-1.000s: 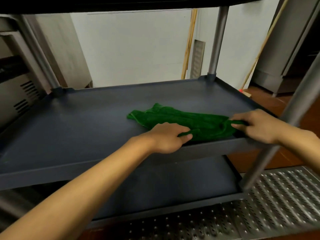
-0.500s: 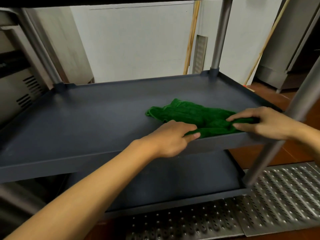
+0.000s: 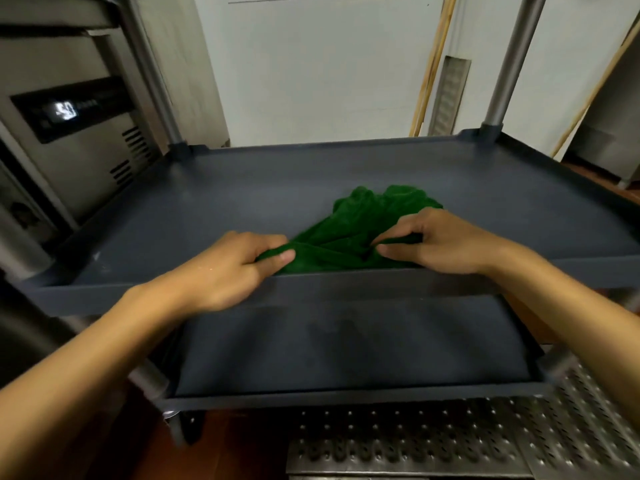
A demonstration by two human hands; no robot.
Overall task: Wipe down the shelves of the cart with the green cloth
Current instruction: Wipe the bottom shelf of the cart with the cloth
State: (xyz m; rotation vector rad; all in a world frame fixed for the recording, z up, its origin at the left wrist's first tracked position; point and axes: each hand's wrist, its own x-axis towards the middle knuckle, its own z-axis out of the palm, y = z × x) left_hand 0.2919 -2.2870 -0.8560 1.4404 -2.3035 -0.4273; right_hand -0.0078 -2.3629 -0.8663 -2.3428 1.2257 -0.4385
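On middle shelf (image 3: 207, 202) of cart, near front lip: green cloth (image 3: 363, 220) bunched, right of centre. Left hand (image 3: 239, 268) pinches cloth's left corner, thumb and forefinger clamped on fabric. Right hand (image 3: 436, 240) grips right side, fingers curled into folds. Lower shelf (image 3: 346, 351) below. Perforated metal floor grate (image 3: 415, 441) under cart.

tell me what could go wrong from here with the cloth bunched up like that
The green cloth sits bunched between the left hand and right hand, so a pass might wipe only a narrow strip of the shelf. It lies against the front rim; a pull could drag it over onto the lower shelf.
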